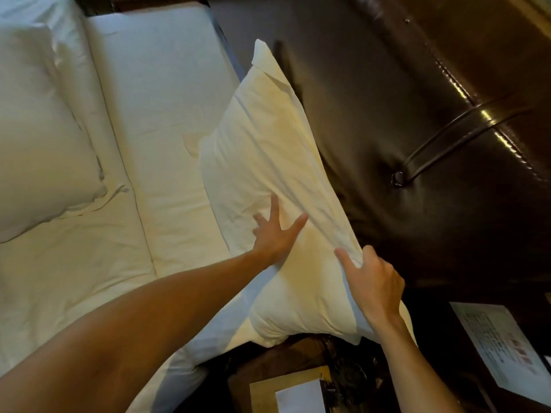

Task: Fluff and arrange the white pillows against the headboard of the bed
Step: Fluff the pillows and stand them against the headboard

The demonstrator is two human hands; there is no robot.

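A white pillow leans upright against the dark padded leather headboard on the near side of the bed. My left hand lies flat on the pillow's front face with its fingers spread. My right hand grips the pillow's upper edge near its near corner, fingers curled over the fabric. A second white pillow lies flat on the bed at the far left, away from both hands.
The white sheet covers the mattress between the two pillows. A dark bedside table sits below the pillow, carrying a brown folder with white paper and a printed card.
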